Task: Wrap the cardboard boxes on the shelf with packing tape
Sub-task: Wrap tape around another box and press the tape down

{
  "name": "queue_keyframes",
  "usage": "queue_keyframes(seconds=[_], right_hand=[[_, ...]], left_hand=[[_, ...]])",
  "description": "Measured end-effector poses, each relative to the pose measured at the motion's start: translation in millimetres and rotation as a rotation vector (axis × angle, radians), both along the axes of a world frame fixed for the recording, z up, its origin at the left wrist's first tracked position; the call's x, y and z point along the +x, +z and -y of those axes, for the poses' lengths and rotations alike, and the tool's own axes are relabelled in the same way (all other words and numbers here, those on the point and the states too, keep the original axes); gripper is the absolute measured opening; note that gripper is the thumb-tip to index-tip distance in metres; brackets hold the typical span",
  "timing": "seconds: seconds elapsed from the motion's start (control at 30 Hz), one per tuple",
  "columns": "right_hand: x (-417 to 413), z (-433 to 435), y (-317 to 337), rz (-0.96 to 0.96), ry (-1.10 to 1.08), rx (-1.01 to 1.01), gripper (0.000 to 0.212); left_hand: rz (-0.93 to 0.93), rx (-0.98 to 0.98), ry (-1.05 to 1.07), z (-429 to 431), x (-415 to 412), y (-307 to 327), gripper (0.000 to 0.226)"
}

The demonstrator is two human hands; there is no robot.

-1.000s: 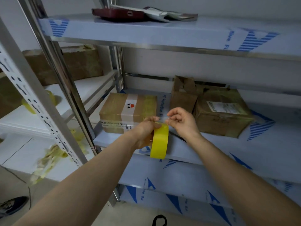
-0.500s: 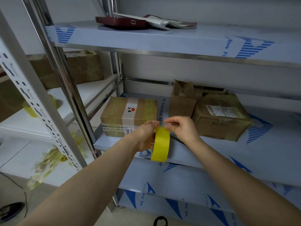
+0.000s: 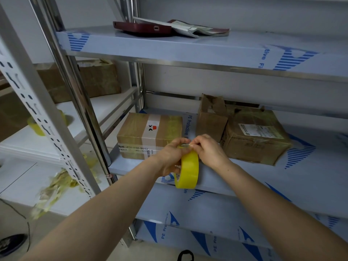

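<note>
A yellow tape roll [image 3: 188, 169] hangs in front of the middle shelf [image 3: 282, 178], held edge-on by my left hand [image 3: 169, 157], whose fingers curl round its left side. My right hand [image 3: 209, 150] pinches the loose tape end at the top of the roll. Behind them on the shelf lies a flat cardboard box [image 3: 148, 134] with a white label strip. To the right stand a small torn-open box [image 3: 211, 119] and a larger crumpled box [image 3: 254, 136] with a paper label, touching each other.
A steel upright post [image 3: 82, 102] stands left of the flat box. The top shelf [image 3: 188, 48] carries a dark red case [image 3: 143, 28] and papers. A neighbouring rack on the left holds another box [image 3: 98, 80], a second yellow roll [image 3: 35, 125] and crumpled tape scraps [image 3: 54, 189].
Both hands and the roll have stayed together in front of the shelf edge. The view has tilted slightly upward; my right fingers have closed in on the tape end.
</note>
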State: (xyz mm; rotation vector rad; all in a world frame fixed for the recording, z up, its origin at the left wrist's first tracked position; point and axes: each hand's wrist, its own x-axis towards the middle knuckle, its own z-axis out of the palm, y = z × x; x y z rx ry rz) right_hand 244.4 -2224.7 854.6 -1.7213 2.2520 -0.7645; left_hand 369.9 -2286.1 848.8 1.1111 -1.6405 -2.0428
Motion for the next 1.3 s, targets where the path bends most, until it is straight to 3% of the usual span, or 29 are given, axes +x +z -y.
queue_keyframes(seconds=[0.13,0.27,0.4,0.47,0.53,0.63,0.7,0.77,0.93,1.03,1.17,1.3], right_hand=[[-1.1,3.0,0.3,0.088,0.006,-0.028,0.017],[-4.5,2.7,-1.8,0.439,-0.079,-0.080,0.009],[-2.9,4.2,-4.2,0.728,-0.167,-0.119,0.014],[-0.9,2.1,-3.2,0.963,-0.294,-0.135,0.024],[-1.4,-4.6,-0.8,1.065,-0.379,-0.038,0.038],[9.3,-24.7,5.4,0.899,-0.210,0.190,0.035],[15.4,-34.5,5.5,0.831,-0.127,0.192,0.029],[15.0,-41.6,2.5,0.756,-0.167,0.111,0.040],[18.7,-67.1,11.8,0.167,-0.290,0.049,0.031],[18.6,-86.8,23.8,-0.108,-0.327,0.068,0.036],[0.1,-119.9,32.3,-0.233,-0.349,0.047,0.044],[-32.7,-162.3,36.4,-0.200,-0.360,0.025,0.039]], left_hand=[[-0.041,0.010,0.124,0.5,-2.8,-5.7,0.013],[-0.051,0.056,0.193,3.1,-6.4,-9.1,0.013],[-0.028,0.069,0.169,6.3,-4.8,-6.2,0.026],[-0.034,0.118,0.167,8.9,-0.4,-6.5,0.026],[-0.078,0.174,0.162,11.1,2.4,-4.8,0.020],[-0.163,0.208,0.112,10.4,0.9,4.0,0.020],[-0.221,0.270,0.099,10.1,-3.9,7.2,0.022],[-0.267,0.330,0.094,6.5,-8.1,10.0,0.029],[-0.334,0.431,0.024,-12.1,-23.0,13.1,0.046],[-0.374,0.463,-0.029,-31.2,-31.7,22.3,0.040],[-0.445,0.463,-0.011,-64.0,-52.5,33.1,0.029],[-0.347,0.371,-0.022,-107.7,-96.5,32.0,0.049]])
